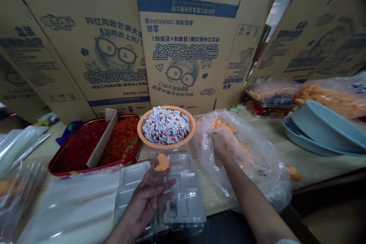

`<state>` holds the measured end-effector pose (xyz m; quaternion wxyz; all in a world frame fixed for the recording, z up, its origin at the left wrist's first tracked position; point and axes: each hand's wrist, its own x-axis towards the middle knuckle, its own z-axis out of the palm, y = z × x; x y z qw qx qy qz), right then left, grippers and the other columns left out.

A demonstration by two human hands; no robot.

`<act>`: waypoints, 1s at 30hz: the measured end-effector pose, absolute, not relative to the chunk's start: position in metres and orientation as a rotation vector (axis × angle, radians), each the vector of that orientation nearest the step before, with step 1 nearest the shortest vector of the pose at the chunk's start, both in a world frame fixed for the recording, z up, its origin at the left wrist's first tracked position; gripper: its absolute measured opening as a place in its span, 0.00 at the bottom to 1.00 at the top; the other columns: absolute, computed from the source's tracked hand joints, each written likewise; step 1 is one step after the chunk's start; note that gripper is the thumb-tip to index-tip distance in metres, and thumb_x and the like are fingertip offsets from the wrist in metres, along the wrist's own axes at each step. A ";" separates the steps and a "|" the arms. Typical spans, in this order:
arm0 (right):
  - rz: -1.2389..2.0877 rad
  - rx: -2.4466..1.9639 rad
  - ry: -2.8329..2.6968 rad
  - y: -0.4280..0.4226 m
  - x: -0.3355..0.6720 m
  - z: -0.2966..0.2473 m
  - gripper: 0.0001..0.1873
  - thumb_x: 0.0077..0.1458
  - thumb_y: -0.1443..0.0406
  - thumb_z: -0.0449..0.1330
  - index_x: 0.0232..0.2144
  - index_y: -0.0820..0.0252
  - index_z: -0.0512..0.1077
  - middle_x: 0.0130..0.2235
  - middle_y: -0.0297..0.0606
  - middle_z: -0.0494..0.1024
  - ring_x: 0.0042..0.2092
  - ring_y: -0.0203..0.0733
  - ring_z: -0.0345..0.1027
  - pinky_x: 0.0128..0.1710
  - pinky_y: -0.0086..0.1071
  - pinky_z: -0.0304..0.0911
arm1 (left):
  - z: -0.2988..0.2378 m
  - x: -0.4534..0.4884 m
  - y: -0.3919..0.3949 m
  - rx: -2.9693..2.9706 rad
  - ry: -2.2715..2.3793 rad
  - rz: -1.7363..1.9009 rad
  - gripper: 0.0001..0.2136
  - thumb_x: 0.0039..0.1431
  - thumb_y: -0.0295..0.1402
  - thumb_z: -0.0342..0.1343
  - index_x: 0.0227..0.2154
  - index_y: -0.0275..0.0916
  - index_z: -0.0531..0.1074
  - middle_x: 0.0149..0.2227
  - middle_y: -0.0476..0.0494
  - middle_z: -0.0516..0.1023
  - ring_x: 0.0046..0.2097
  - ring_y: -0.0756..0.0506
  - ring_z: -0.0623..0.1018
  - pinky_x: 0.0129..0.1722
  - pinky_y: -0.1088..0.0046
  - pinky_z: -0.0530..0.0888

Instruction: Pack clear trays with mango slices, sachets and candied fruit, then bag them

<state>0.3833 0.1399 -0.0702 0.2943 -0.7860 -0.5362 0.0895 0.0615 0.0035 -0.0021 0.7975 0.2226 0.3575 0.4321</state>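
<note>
My left hand (pixel 147 196) is over the clear plastic trays, palm turned inward with fingers partly curled. At its fingertips is an orange crescent-shaped candy (pixel 162 162), which seems to be held there. Below and beside it lies a clear compartment tray (pixel 184 198). My right hand (pixel 219 145) reaches into a large clear plastic bag (pixel 257 152) that holds more orange candies (pixel 223 125); its fingers are hidden among the plastic and candy. Between the hands, farther back, an orange bowl (pixel 166 146) is full of small white printed sachets (pixel 167 126).
A red tin (pixel 94 167) with a cardboard divider (pixel 103 137) holds red and orange-red pieces at left. Clear plastic sleeves (pixel 71 206) lie in front. Light-blue basins (pixel 328 129) and another candy bag (pixel 328 97) stand at right. Printed cartons (pixel 188 45) wall the back.
</note>
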 end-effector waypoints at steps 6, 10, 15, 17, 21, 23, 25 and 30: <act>0.258 -2.019 -1.130 0.128 0.401 -0.069 0.04 0.38 0.69 0.52 0.20 0.62 0.66 0.22 0.38 0.70 0.27 0.40 0.63 0.26 0.30 0.57 | -0.003 0.055 0.006 0.483 0.746 0.938 0.37 0.46 0.20 0.55 0.58 0.47 0.49 0.55 0.36 0.65 0.50 0.36 0.71 0.46 0.58 0.70; 0.237 -1.879 -0.964 0.118 0.412 -0.057 0.05 0.38 0.66 0.53 0.23 0.62 0.64 0.23 0.36 0.69 0.26 0.38 0.62 0.26 0.29 0.57 | -0.004 0.055 0.008 0.500 0.733 0.935 0.35 0.46 0.19 0.55 0.57 0.45 0.51 0.55 0.36 0.65 0.50 0.36 0.71 0.47 0.58 0.69; 0.314 -1.602 -0.900 0.102 0.374 -0.006 0.13 0.41 0.60 0.54 0.30 0.61 0.63 0.29 0.36 0.69 0.27 0.34 0.62 0.23 0.26 0.56 | -0.003 0.052 0.008 0.510 0.689 0.949 0.35 0.46 0.19 0.54 0.56 0.45 0.50 0.54 0.37 0.66 0.49 0.36 0.72 0.46 0.57 0.69; 0.577 -1.426 -0.980 0.092 0.340 0.017 0.15 0.38 0.60 0.59 0.30 0.61 0.64 0.26 0.33 0.68 0.25 0.33 0.60 0.21 0.25 0.53 | -0.003 0.050 0.008 0.517 0.674 0.963 0.34 0.45 0.18 0.54 0.55 0.44 0.51 0.53 0.37 0.67 0.49 0.36 0.72 0.45 0.57 0.70; 0.813 -1.309 -1.373 0.077 0.263 0.038 0.12 0.40 0.63 0.58 0.31 0.61 0.67 0.23 0.30 0.67 0.25 0.33 0.60 0.23 0.26 0.56 | -0.003 0.045 0.008 0.508 0.631 1.014 0.33 0.45 0.17 0.53 0.55 0.45 0.51 0.53 0.37 0.66 0.49 0.36 0.73 0.45 0.57 0.69; 0.760 -1.346 -1.551 0.074 0.232 0.037 0.09 0.43 0.65 0.55 0.31 0.60 0.67 0.23 0.29 0.67 0.25 0.34 0.60 0.25 0.27 0.56 | -0.003 0.041 0.007 0.484 0.605 1.032 0.34 0.46 0.17 0.52 0.55 0.46 0.50 0.53 0.37 0.66 0.49 0.37 0.72 0.46 0.57 0.69; 0.665 -1.407 -1.743 0.072 0.210 0.033 0.07 0.44 0.68 0.54 0.30 0.60 0.68 0.24 0.31 0.68 0.27 0.35 0.61 0.26 0.28 0.56 | -0.001 0.036 0.006 0.456 0.594 1.047 0.34 0.46 0.16 0.52 0.56 0.46 0.50 0.53 0.37 0.67 0.49 0.38 0.72 0.46 0.57 0.69; 0.466 -1.367 -2.142 0.070 0.188 0.031 0.05 0.49 0.68 0.55 0.29 0.61 0.71 0.32 0.39 0.70 0.36 0.40 0.64 0.35 0.31 0.58 | -0.001 0.018 0.007 0.422 0.618 1.065 0.35 0.46 0.16 0.52 0.56 0.46 0.49 0.52 0.38 0.67 0.50 0.39 0.72 0.44 0.60 0.70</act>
